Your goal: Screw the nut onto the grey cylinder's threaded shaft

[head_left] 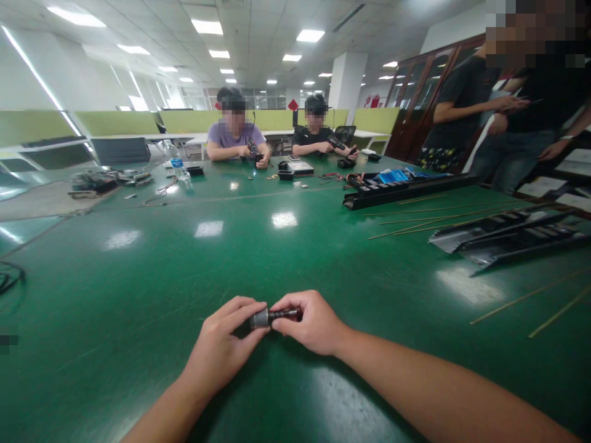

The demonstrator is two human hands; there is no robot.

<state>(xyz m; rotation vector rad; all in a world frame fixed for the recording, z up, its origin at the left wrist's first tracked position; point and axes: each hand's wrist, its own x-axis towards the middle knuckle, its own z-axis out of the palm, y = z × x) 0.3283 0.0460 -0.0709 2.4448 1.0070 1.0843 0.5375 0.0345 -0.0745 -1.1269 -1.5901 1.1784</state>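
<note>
The left hand (231, 338) holds a grey cylindrical sleeve (260, 319) in a pinch grip; the right hand (318, 323) grasps a dark ribbed shaft (282, 314). Both parts lie in line between the hands, over the green tabletop (231, 258), long axis running hand to hand; neither hand is nearer. Whether they join cannot be determined.

Beyond the left hand (221, 335) and right hand (316, 325), the desk (207, 261) gives a free way up the middle of the frame and across to a cable (11, 278) at the left edge. Rods (530, 296) and channels (517, 240) block the right; a bottle (176, 163), upper left, and tray (285, 175), upper centre, obstruct too.
</note>
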